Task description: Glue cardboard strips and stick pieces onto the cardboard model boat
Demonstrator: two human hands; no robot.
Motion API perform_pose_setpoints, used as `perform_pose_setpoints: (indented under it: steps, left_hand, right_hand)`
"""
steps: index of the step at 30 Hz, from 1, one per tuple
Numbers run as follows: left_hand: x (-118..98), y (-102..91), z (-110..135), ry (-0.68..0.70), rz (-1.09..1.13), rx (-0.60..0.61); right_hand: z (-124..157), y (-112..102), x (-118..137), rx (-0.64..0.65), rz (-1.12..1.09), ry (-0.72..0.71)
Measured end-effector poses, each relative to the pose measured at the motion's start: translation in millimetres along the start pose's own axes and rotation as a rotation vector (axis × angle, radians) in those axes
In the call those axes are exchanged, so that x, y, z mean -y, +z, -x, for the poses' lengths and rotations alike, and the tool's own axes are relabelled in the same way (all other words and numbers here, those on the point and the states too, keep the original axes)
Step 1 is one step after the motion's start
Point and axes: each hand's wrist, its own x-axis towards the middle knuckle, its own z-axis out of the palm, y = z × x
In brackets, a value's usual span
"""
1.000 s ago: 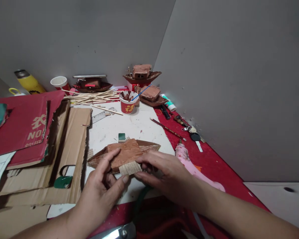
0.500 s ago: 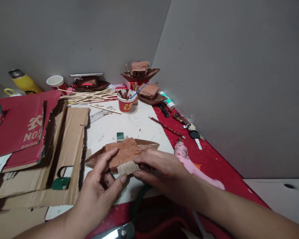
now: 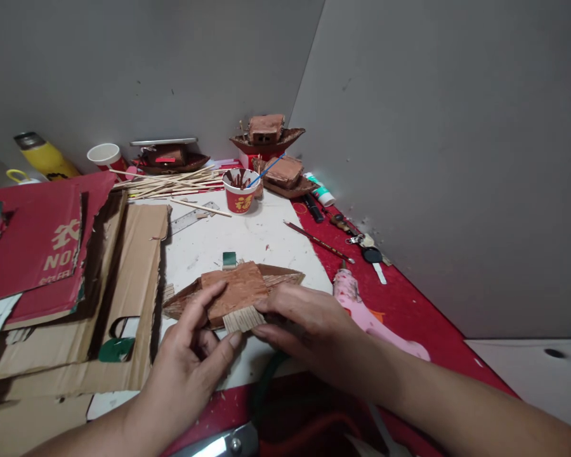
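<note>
A brown model boat (image 3: pixel 235 285) with a roofed cabin lies on the white board (image 3: pixel 266 238) before me. My left hand (image 3: pixel 195 355) steadies it: the index finger rests on the roof, and the thumb touches the lower edge of a small ribbed cardboard piece (image 3: pixel 242 320). That piece sits against the cabin's near side. My right hand (image 3: pixel 314 324) pinches its right end between thumb and fingers. Behind the boat is a small green-topped cardboard scrap (image 3: pixel 229 259). The boat's near side is partly hidden by my hands.
Cardboard sheets (image 3: pixel 137 254) are stacked at left. A paint-stained paper cup (image 3: pixel 240 202), wooden sticks (image 3: pixel 171 184) and other model boats (image 3: pixel 266 136) stand behind. To the right lie a pencil (image 3: pixel 318 241), keys (image 3: pixel 372 256) and a pink glue gun (image 3: pixel 361 317). Scissors (image 3: pixel 233 442) lie near the front edge.
Both hands, the boat and the cardboard piece keep almost the same positions. The view has shifted very slightly.
</note>
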Motion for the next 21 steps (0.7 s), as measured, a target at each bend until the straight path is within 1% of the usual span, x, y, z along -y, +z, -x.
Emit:
perform_pose_setpoints:
  steps: [9, 21]
  left_hand:
    - [1.5, 1.0, -1.3, 0.034, -0.004, -0.016]
    - [0.3, -0.4, 0.7, 0.029, 0.006, 0.008]
  right_hand:
    - [-0.3, -0.9, 3.6, 0.004, 0.014, -0.014]
    - [0.7, -0.4, 3.6, 0.003, -0.001, -0.019]
